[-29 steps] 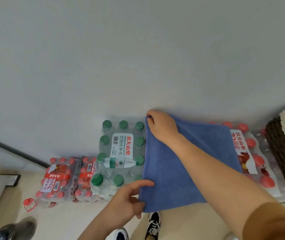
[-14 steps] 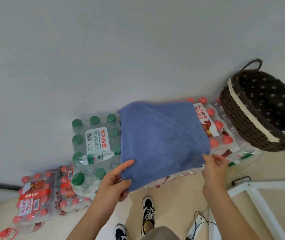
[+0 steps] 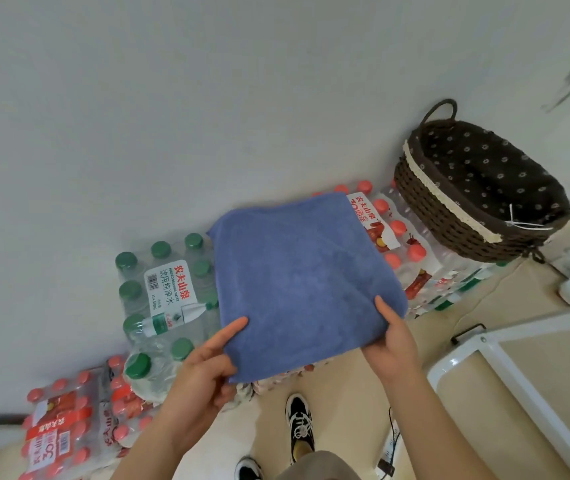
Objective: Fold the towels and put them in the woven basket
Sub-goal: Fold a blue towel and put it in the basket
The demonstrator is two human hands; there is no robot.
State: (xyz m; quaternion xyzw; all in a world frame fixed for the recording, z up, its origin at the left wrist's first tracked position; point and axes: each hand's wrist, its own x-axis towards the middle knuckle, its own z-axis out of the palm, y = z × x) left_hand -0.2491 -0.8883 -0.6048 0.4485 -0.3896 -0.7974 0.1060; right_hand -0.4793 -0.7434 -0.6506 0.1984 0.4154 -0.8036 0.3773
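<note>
1. Head view looked down on a blue towel [image 3: 306, 282], folded to a rough square and lying flat on shrink-wrapped packs of bottled water, red-capped pack [image 3: 398, 244] beneath its right side, green-capped pack [image 3: 166, 289] just left of it.
2. Left hand [image 3: 204, 375] gripped the near-left corner, thumb on top, fingers curled beneath; closed on cloth.
3. Right hand [image 3: 392, 337] pinched the near-right corner, thumb lying on the upper face, other fingers hidden under the fabric.
4. Woven basket [image 3: 450, 209] sat up and to the right of the towel, on the same row of packs, lined in dark dotted cloth, apparently empty; near the far-right corner, not touching.
5. Judged as the step between folding and placing: basket's long axis ran away to the right, so carrying would go rightward and away, right hand leading as the nearer one.
6. Risk judged: the fold slipping open if the far edge dragged across the bottle caps.
</note>
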